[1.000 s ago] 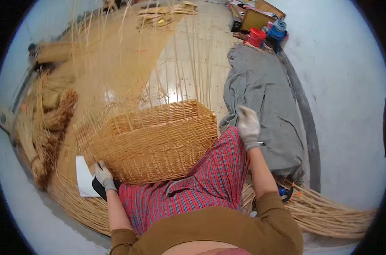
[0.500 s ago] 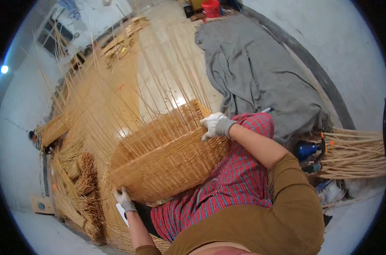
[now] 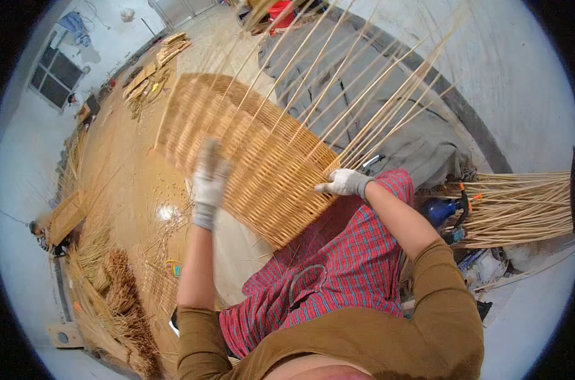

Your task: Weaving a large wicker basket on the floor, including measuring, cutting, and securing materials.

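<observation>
A wicker basket (image 3: 278, 193) is tilted in front of the seated person, its near corner just over the red plaid cloth (image 3: 357, 259) on the lap and its long body running away to the far left. The right hand (image 3: 343, 183), in a pale glove, is at the basket's right corner and appears to be pinching the woven edge there. The left hand (image 3: 208, 183), also gloved, is blurred before the basket's left part; its fingers look extended with the thumb apart, and whether it touches the weave cannot be told.

As for progress, the broad face in view looks densely woven from end to end, so the body seems largely made. The long stakes (image 3: 371, 140) fanning out toward the far right are unwoven and untrimmed, so the upper edge appears unfinished. The inside is mostly hidden, so its condition cannot be judged. A grey cloth (image 3: 430, 158) lies beyond the basket, and a bundle of pale canes (image 3: 521, 209) lies to the right, behind a blue bottle (image 3: 438, 211)
</observation>
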The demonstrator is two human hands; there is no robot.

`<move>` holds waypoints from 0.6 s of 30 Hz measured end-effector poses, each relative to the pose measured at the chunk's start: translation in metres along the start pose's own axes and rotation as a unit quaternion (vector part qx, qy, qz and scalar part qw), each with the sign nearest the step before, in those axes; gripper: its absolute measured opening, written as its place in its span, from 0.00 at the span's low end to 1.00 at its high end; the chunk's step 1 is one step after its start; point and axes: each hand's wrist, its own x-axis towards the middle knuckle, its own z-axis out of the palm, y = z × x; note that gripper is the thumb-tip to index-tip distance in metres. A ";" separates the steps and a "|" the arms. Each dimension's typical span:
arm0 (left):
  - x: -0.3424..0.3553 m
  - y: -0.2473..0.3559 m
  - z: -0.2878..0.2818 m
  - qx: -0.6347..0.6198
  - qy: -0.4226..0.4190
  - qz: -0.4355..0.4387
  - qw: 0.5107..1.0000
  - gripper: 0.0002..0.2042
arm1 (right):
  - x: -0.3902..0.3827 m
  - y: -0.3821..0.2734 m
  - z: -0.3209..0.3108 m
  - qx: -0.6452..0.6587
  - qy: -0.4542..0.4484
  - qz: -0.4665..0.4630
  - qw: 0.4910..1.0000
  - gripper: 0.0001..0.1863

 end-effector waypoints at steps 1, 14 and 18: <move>-0.017 -0.008 0.034 0.040 -0.031 0.018 0.999 0.28 | 0.006 0.002 0.004 0.038 0.070 -0.018 0.997 0.47; -0.325 0.017 0.084 0.032 0.065 -0.432 0.899 0.11 | 0.099 0.030 -0.037 -0.032 0.443 0.066 0.893 0.24; -0.326 0.064 0.078 -0.122 0.162 -0.507 0.838 0.14 | 0.029 0.097 0.024 0.082 0.474 0.018 0.876 0.16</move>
